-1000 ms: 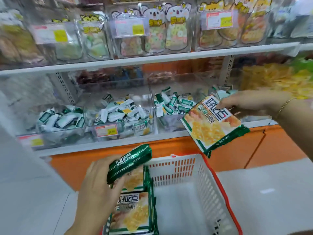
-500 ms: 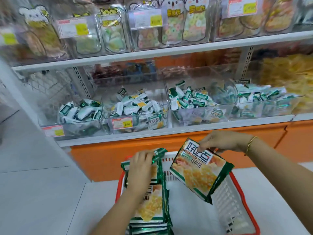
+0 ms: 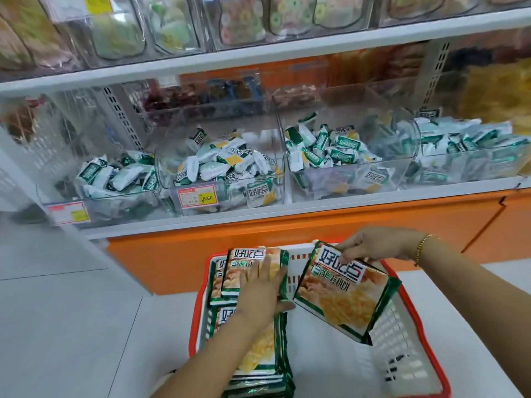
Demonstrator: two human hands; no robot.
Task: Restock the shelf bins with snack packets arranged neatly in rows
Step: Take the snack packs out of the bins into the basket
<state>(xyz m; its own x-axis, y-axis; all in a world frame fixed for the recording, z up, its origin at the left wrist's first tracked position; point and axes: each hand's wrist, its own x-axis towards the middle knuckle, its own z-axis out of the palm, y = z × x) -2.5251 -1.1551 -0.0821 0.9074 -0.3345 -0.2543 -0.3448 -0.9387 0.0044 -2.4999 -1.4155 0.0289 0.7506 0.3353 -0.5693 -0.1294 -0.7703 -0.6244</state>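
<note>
A white basket with a red rim (image 3: 413, 320) stands on the floor below the shelf. Stacks of green-edged snack packets (image 3: 258, 351) fill its left half. My left hand (image 3: 263, 294) lies flat on the upper packet (image 3: 244, 271) of the far stack, thumb curled under its edge. My right hand (image 3: 373, 244) pinches the top corner of another large packet (image 3: 342, 294), held tilted over the basket's right half. Clear shelf bins (image 3: 224, 173) above hold small loose white-and-green packets in untidy heaps.
The shelf has a white front lip and an orange base panel (image 3: 287, 237). An upper shelf (image 3: 258, 56) carries clear bins of other sweets. Price tags (image 3: 196, 196) hang on the bin fronts. Pale floor tiles (image 3: 71, 326) spread to the left of the basket.
My right hand came down from the shelf bin with its packet to just above the basket. My left hand moved forward and flattened onto the far stack. The view moved closer to the shelf.
</note>
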